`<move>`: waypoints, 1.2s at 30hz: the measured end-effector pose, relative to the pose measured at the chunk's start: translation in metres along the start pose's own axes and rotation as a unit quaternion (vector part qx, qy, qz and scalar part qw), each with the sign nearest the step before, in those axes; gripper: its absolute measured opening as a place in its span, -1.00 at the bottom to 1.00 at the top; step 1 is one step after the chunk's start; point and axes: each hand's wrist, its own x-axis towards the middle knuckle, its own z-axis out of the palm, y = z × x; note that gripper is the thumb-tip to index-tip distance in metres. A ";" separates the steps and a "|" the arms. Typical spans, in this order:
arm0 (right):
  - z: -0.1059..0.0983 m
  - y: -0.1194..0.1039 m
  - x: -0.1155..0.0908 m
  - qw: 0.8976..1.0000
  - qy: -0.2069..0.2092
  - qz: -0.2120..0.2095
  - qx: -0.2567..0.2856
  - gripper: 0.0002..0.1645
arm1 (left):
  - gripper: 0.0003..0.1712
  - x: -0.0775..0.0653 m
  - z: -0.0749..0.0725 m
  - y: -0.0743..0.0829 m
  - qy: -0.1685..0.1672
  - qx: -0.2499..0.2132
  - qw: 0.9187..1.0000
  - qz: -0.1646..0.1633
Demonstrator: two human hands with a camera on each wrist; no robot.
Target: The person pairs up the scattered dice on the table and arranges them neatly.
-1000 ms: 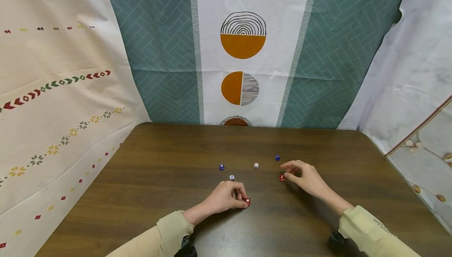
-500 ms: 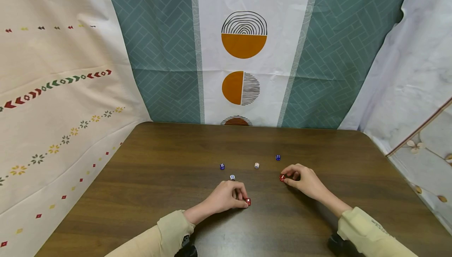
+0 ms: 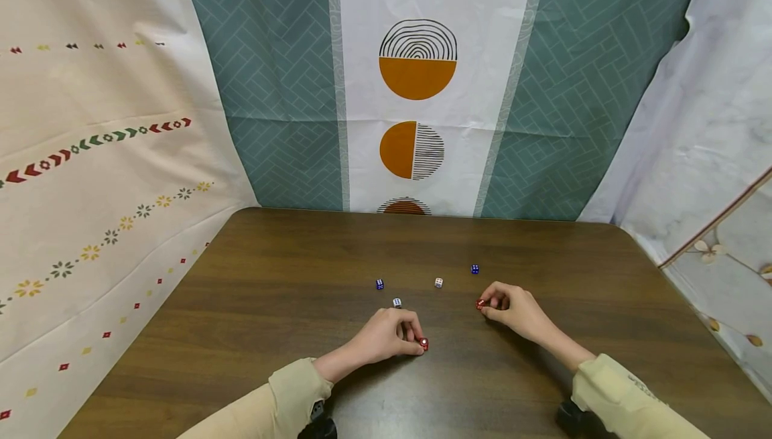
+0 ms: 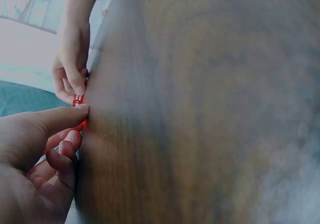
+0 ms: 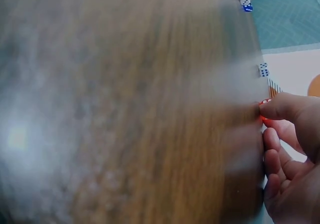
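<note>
My left hand [image 3: 386, 335] pinches a small red die [image 3: 424, 344] between thumb and fingertips, low over the near middle of the table. Farther off to the right, my right hand [image 3: 515, 308] pinches a second red die [image 3: 480, 304] by its sides. In the right wrist view that red die [image 5: 265, 103] is mostly covered by the thumb. A white die [image 3: 397, 303] lies just beyond the left hand's knuckles, partly hidden by them. Another white die [image 3: 438, 283] rests between the hands, toward the back.
One blue die [image 3: 379, 284] sits behind the left hand, and another blue die [image 3: 475, 269] lies beyond the right fingertips. The brown wooden table [image 3: 289, 244] ends at patterned cloth [image 3: 289, 90] hanging behind it and at both sides.
My right hand has come down around its red die, pinched it, and shifted it slightly left while the die turned. My left hand keeps still on its red die.
</note>
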 end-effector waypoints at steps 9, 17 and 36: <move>0.003 -0.008 -0.003 1.000 0.001 0.008 0.009 -0.86 | -0.83 -0.001 0.000 0.001 -0.002 0.002 1.000 0.001; 0.011 -0.019 -0.007 1.000 -0.005 0.007 0.007 -0.84 | -0.83 -0.001 0.000 0.001 -0.002 0.007 1.000 -0.002; 0.034 -0.045 -0.018 0.999 -0.031 -0.035 0.018 -0.84 | -0.84 -0.002 -0.001 0.004 0.002 0.013 1.000 0.009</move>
